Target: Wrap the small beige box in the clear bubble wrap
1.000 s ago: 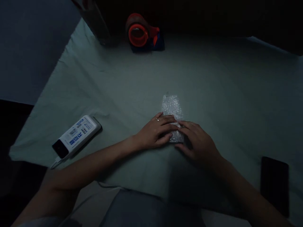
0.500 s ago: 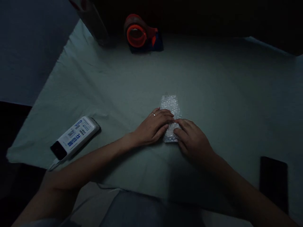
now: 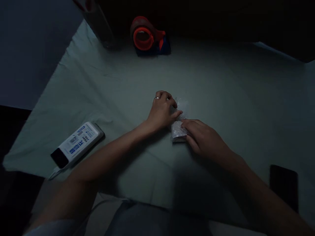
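Observation:
A strip of clear bubble wrap (image 3: 178, 128) lies on the cloth-covered table in front of me, its near end raised and bent. My left hand (image 3: 163, 106), with a ring on one finger, curls over the left side of the wrap, thumb and fingers at its upper part. My right hand (image 3: 200, 132) grips the right edge of the near part, fingers on top and thumb at the side. Whether anything is wrapped inside, I cannot tell.
An orange and blue tape dispenser (image 3: 150, 37) stands at the back. To the left lies a white printed power bank (image 3: 77, 144) with a cable. A dark flat phone-like object (image 3: 284, 186) is at the right. A clear tube-shaped container (image 3: 99, 26) stands at the back left.
My left hand has moved up and away from me along the bubble wrap, and its fingers have curled. The near end of the wrap has lifted. The right hand stays at the right edge.

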`<state>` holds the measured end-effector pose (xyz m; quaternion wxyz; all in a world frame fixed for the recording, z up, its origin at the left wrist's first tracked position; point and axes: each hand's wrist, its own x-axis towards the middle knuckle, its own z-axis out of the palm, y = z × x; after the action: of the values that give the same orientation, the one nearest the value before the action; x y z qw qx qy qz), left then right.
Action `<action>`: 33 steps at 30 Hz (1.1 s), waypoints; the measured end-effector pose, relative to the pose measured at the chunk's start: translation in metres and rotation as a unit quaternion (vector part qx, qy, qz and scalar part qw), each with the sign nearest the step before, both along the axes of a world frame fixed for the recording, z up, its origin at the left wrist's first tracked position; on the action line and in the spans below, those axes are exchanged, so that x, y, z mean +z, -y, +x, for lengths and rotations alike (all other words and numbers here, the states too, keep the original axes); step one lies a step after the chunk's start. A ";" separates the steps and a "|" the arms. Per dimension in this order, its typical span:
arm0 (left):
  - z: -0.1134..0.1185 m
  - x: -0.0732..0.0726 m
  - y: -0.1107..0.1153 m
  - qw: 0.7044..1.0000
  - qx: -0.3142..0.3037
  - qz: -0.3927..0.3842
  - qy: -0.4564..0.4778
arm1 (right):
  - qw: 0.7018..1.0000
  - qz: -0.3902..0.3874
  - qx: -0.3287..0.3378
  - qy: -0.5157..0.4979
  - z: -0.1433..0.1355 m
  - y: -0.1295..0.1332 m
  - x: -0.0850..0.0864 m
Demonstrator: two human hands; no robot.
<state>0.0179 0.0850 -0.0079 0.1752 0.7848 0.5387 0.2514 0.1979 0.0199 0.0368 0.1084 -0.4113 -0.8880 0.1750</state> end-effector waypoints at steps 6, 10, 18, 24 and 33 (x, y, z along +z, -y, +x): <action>0.005 -0.008 0.004 0.996 0.062 -0.053 0.023 | 1.000 0.018 -0.007 0.022 -0.003 0.006 -0.003; 0.003 -0.010 0.005 0.996 0.077 -0.042 -0.002 | 0.996 0.069 -0.024 0.054 -0.006 0.012 -0.011; 0.000 -0.005 0.012 0.995 0.059 -0.078 -0.001 | 0.994 0.046 0.081 0.057 -0.005 -0.010 -0.001; -0.009 -0.003 0.028 0.998 0.033 -0.062 0.003 | 0.991 -0.101 0.060 0.071 -0.009 -0.021 0.016; -0.019 0.007 0.011 0.994 0.015 -0.079 -0.076 | 0.975 -0.218 0.047 -0.016 0.000 -0.044 0.012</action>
<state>-0.0012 0.0741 -0.0010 0.1912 0.7771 0.5804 0.1507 0.1974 0.0642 0.0488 0.0225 -0.3802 -0.8448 0.3758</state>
